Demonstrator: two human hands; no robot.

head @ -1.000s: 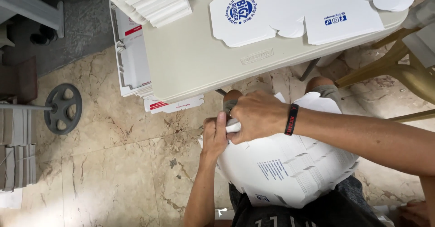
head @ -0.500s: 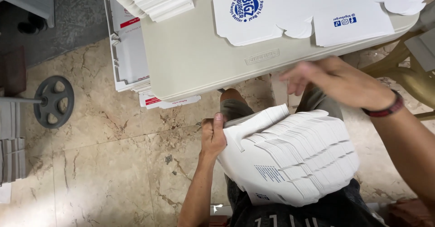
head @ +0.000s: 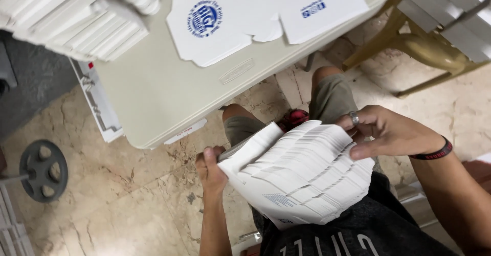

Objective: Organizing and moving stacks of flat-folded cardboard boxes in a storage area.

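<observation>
A thick stack of flat white die-cut cardboard box blanks [head: 302, 176] rests fanned on my lap. My left hand [head: 210, 169] grips the stack's left edge, thumb on top. At the stack's upper right corner my right hand [head: 391, 133], with a ring and a dark wristband, touches the top sheets, its fingers spread and slightly curled. A single flat white box blank with blue printing [head: 255, 15] lies on the beige table [head: 163, 97] in front of me.
Stacks of folded white boxes [head: 66, 15] stand at the table's far left. A tan plastic chair [head: 434, 51] with more white stacks is at the right. A dark weight plate [head: 43, 170] lies on the marble floor at left. White flat packs [head: 97, 102] lean under the table.
My right hand left the stack's left end, swung to the right and came down on the stack's upper right corner. The stack has fanned out. The camera view shifted.
</observation>
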